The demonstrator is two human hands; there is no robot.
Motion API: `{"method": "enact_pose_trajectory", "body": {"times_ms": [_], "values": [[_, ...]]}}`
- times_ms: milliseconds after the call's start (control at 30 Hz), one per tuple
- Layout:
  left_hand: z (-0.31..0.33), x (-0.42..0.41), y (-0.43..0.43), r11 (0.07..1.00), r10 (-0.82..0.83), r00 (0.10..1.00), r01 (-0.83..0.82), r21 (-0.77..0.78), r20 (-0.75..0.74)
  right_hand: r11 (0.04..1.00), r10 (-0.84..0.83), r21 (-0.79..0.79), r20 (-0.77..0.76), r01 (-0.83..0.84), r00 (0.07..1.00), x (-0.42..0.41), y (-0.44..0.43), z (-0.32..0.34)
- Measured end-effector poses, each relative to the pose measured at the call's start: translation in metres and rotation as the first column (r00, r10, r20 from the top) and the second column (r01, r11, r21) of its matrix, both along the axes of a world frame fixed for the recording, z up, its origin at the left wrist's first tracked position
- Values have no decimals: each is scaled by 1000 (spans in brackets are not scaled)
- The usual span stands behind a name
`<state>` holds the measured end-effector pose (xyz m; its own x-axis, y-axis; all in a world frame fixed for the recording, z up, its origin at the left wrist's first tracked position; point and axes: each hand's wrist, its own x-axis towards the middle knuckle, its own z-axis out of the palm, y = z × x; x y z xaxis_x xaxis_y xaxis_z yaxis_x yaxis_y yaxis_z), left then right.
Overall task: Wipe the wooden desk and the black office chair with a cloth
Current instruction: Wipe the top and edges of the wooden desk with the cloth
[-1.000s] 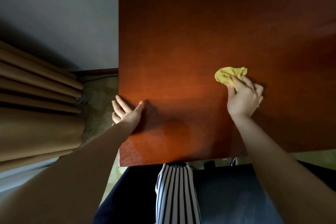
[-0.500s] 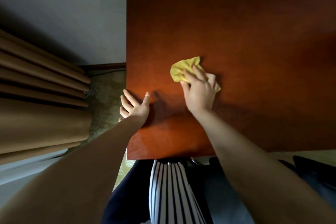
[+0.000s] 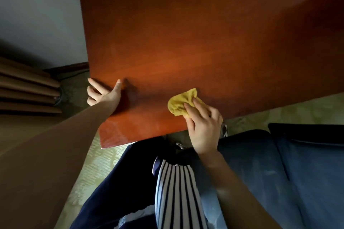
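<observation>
The reddish wooden desk (image 3: 195, 42) fills the upper middle of the head view. A crumpled yellow cloth (image 3: 179, 104) lies on the desk close to its front edge. My right hand (image 3: 203, 126) presses on the cloth with its fingers curled over it. My left hand (image 3: 103, 92) rests at the desk's left edge, thumb on the top and fingers spread down the side. The black office chair (image 3: 307, 163) shows its dark seat at the lower right, below the desk's front edge.
Tan curtain folds (image 3: 24, 87) hang at the left, beside a pale wall (image 3: 37, 15). Patterned greenish carpet (image 3: 96, 169) lies under the desk and chair. My dark trousers and a striped garment (image 3: 176, 191) fill the bottom middle.
My right hand swept the cloth left across the desk, then pulled it back toward the front edge. My left hand stayed at the left edge. The view has tilted.
</observation>
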<state>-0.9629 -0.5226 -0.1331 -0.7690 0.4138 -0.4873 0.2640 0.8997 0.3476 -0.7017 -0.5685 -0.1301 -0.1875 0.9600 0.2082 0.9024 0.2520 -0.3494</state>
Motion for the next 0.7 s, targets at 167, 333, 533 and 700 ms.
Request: {"method": "enact_pose_trajectory", "body": {"times_ms": [167, 333, 533, 700], "values": [[1, 4, -4, 998, -54, 998, 53, 18, 20, 954, -299, -44, -8, 298, 954, 47, 7, 8], [-20, -14, -8, 983, -182, 982, 183, -6, 51, 806, -575, -170, 2, 567, 818, 85, 34, 11], [-40, -21, -7, 967, -243, 966, 249, -62, 91, 607, -782, -237, -7, 758, 624, 74, 59, 12], [-45, -18, -8, 957, -267, 961, 273, -95, 71, 741, -645, -226, 26, 633, 764, 31, 40, 10]]}}
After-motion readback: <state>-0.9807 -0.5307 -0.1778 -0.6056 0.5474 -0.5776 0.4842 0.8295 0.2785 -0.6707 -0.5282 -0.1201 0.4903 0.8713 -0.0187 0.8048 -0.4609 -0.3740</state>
